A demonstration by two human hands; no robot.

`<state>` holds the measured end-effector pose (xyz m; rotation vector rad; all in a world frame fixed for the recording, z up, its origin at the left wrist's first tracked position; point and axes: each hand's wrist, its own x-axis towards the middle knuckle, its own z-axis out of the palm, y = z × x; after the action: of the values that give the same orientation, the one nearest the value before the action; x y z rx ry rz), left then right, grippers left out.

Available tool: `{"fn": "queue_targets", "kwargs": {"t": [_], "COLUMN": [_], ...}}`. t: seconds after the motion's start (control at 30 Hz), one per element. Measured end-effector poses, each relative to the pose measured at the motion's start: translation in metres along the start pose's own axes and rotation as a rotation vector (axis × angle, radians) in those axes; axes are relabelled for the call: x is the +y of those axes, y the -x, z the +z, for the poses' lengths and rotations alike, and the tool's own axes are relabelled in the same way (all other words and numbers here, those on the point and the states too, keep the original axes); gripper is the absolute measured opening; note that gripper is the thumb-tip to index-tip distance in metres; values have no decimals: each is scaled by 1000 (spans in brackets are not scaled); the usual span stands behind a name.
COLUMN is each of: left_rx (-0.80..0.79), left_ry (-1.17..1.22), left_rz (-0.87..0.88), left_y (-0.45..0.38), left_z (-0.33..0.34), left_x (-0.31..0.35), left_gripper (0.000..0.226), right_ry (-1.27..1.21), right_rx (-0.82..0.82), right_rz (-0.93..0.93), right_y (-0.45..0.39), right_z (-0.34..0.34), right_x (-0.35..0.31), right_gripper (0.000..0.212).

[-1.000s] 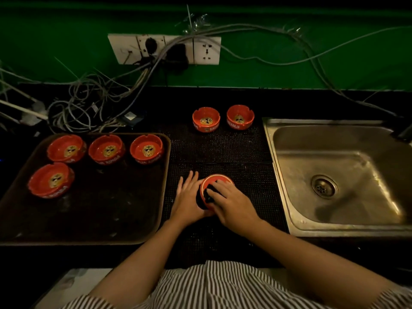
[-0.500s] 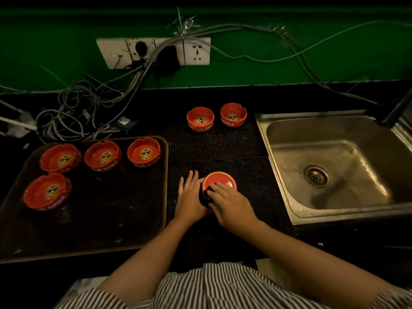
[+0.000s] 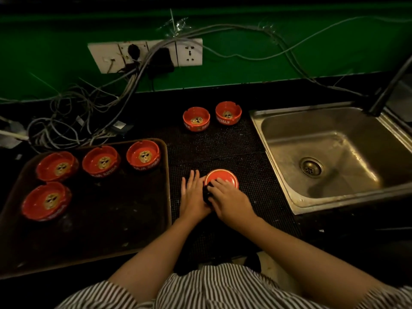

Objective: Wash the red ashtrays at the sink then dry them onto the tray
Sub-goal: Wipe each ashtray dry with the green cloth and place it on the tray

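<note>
Your left hand (image 3: pixel 192 194) lies flat, fingers straight, beside the upturned ashtray (image 3: pixel 221 178); your right hand (image 3: pixel 229 198) rubs a dark cloth (image 3: pixel 206 194) on it, so a hard push could skid it off the mat (image 3: pixel 256 175)

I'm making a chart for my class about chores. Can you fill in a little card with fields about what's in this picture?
Place: black counter with a steel sink on the right
Tray: dark tray on the left, four red ashtrays on it, open side up
Waiting: two red ashtrays at the back of the black mat
In hand: one upside-down ashtray on the mat
Left hand: fingers straight, beside that ashtray
Right hand: presses a dark cloth on it
Sink: no water seen
</note>
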<state>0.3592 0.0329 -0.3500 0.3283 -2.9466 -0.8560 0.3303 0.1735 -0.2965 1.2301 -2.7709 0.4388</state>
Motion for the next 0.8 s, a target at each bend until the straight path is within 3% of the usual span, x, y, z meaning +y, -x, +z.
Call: {"fn": "queue_targets", "kwargs": {"t": [0.1,0.2,0.3,0.37,0.5,0.6,0.7,0.8], "left_rx": [-12,4,-20,-34,-42,-47,-31,-34], "left_ry": [-24,1,-15,-59,-46,-20,1,-7], "left_rz": [-12,-20,-7,-8,16,10,2,4], "left_y": [0,1,0,0,1,1,1,1], "left_z": [0,-1,-2,-4,-3,-5,-6,-6], "left_x": [0,2,1,1,-1,1,1,0], "left_gripper": [107,120,115,104,87,101,122,123], "right_ry": [27,40,-23,-15,-50,-20,55,94], "right_rx": [3,-46,-62,-71,-73,-62,-71,-104], "right_rz": [53,194,304,249,55,28,160,256], "right_y": [17,7,-16,-26,-9,10,-2,-30], "right_z": [-5,-9,-8,-4,1,-2,-2,4], "right_x": [26,30,11,0,-4,14,29,19], "right_gripper": [27,32,45,50,39,38,42,53]}}
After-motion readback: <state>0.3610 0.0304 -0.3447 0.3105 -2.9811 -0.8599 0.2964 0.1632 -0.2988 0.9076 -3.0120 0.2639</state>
